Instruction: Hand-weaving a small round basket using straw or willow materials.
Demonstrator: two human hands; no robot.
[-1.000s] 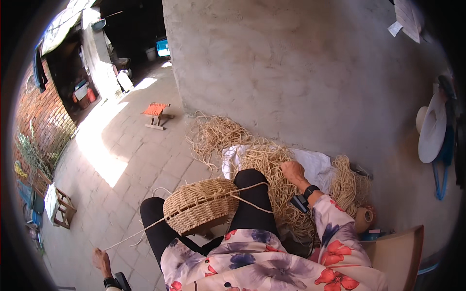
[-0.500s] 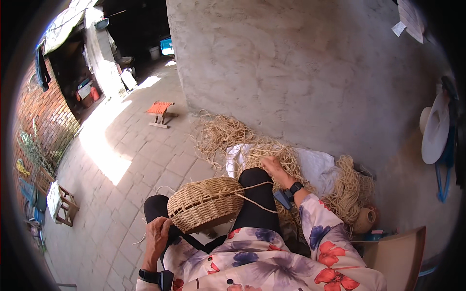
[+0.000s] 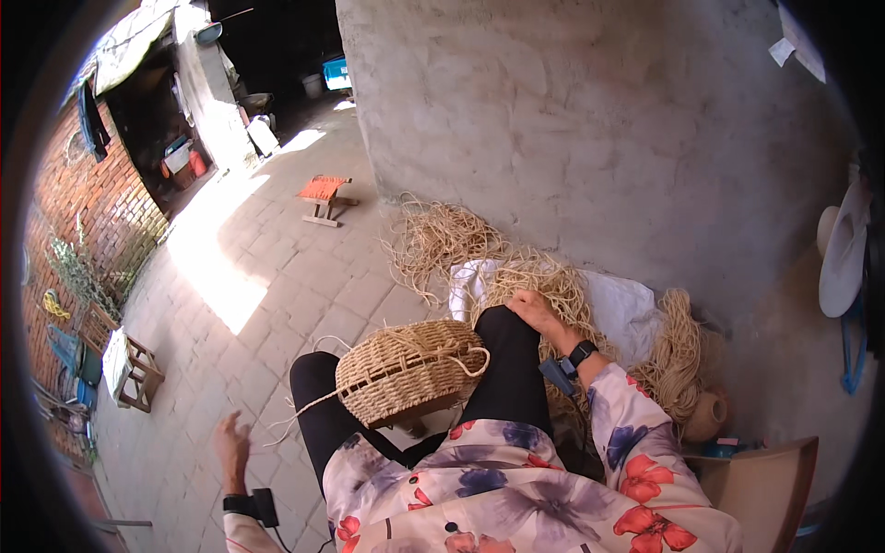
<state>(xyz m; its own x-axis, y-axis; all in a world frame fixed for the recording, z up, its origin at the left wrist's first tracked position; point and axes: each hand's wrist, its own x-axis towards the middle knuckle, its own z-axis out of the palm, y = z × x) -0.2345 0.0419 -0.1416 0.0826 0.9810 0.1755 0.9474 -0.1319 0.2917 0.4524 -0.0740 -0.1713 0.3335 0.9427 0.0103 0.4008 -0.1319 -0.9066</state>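
A woven basket of tan straw cord (image 3: 406,392) lies tilted on its side between my black-trousered thighs. A loose cord loop (image 3: 484,358) curls out at its right side, near my right knee. From its left side a cord tail (image 3: 304,410) hangs over my left thigh, its end frayed. My left hand (image 3: 232,447) is held out to the left over the paving, away from the basket, fingers slightly apart with nothing seen in them. Resting on my right knee, my right hand (image 3: 536,311) has loosely bent fingers and no cord visible in it.
Heaps of straw cord (image 3: 544,286) lie on a white sack (image 3: 618,313) along the plastered wall (image 3: 572,120). A low orange-topped stool (image 3: 324,191) stands ahead on the paving. A wooden chair (image 3: 138,369) is at left; a round clay-coloured pot (image 3: 705,417) sits right.
My left hand has left the basket's side and swung outward left. The cord loop at right has shrunk, and more cord trails at left. My right hand now rests on the knee.
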